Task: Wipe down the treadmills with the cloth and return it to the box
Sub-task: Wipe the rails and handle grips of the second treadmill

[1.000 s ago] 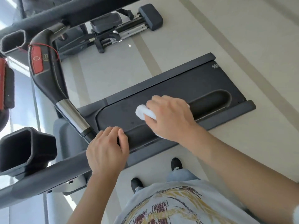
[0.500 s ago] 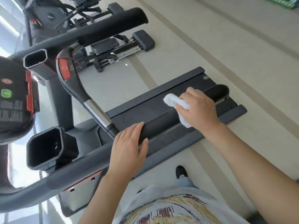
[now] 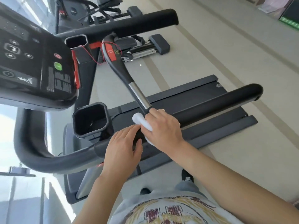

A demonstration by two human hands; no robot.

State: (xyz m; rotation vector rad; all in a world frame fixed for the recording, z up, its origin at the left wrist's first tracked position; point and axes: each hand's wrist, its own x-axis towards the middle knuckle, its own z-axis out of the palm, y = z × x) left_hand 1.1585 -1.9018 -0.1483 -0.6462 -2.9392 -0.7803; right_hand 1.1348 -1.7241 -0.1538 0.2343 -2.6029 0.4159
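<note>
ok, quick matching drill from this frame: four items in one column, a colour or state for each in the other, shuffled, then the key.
Column 1
1. cloth
2. left hand
3. round console button
4. cup holder

Column 2
A. green
B. white, gripped in the right hand against the handrail
C. black, with nothing visible inside
D. resting on the handrail, holding nothing

Pairs: 1-B, 2-D, 3-A, 4-C
</note>
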